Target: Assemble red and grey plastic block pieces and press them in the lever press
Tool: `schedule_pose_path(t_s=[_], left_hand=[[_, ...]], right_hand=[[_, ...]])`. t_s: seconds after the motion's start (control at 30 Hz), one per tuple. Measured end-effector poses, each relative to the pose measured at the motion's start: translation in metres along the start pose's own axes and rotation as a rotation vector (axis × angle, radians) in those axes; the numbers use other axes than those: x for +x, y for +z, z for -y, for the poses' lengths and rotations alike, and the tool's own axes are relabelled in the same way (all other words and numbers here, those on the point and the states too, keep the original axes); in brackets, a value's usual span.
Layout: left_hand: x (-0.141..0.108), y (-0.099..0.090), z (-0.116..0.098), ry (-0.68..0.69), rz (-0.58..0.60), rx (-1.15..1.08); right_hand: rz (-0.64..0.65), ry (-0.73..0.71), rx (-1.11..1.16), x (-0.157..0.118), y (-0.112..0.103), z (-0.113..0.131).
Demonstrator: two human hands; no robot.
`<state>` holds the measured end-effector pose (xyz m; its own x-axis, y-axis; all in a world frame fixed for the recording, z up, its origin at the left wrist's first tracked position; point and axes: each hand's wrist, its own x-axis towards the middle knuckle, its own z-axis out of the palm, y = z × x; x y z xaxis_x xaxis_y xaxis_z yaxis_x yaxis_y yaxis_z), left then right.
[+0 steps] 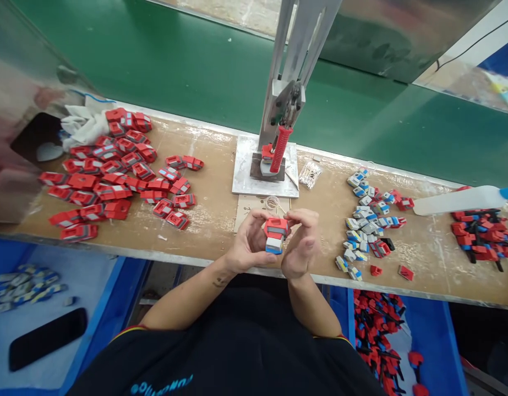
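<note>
A small red, white and blue plastic toy part (275, 235) is held low over the front of the bench. My left hand (249, 242) wraps around it from the left, thumb along its near side. My right hand (304, 242) is curled at its right edge, fingertips bent in close to the red top. Whether those fingertips pinch anything is too small to make out. Just beyond the hands, a thin stick and a clear round dish (272, 202) lie on a piece of cardboard (242, 212).
A toggle press with a red handle (282, 148) stands on a metal plate (245, 173). Red toy parts (113, 190) lie left; grey-and-blue parts (363, 223), a white bottle (455, 201) and red-and-black parts (485, 236) lie right. Cotton swabs (310, 175) are beside the plate. Blue bins (437, 335) sit below.
</note>
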<state>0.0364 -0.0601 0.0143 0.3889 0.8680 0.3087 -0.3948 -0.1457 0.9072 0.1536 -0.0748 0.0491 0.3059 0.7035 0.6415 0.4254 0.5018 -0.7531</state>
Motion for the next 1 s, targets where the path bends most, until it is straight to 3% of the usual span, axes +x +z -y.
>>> schedule_pose_path(t_s=[0.1,0.2,0.4,0.57,0.87,1.0], left_hand=[[-0.005,0.000,0.004,-0.009,0.030,-0.003],[-0.006,-0.003,-0.001,0.084,0.092,0.082],[0.004,-0.014,-0.019,0.330,0.102,0.303],[0.002,-0.009,-0.018,0.459,0.042,0.360],[0.000,-0.001,-0.010,0.615,-0.039,0.438],[0.001,0.000,-0.014,0.612,-0.063,0.486]], right_hand=[[-0.018,-0.044,-0.006,-0.001,0.001,0.003],[-0.070,-0.077,-0.081,0.000,-0.005,0.003],[0.042,-0.300,-0.110,0.007,-0.017,-0.004],[-0.125,-0.129,0.076,0.006,-0.005,0.006],[-0.100,-0.034,0.088,0.004,-0.005,0.013],[-0.139,0.001,0.085,0.005,-0.002,0.015]])
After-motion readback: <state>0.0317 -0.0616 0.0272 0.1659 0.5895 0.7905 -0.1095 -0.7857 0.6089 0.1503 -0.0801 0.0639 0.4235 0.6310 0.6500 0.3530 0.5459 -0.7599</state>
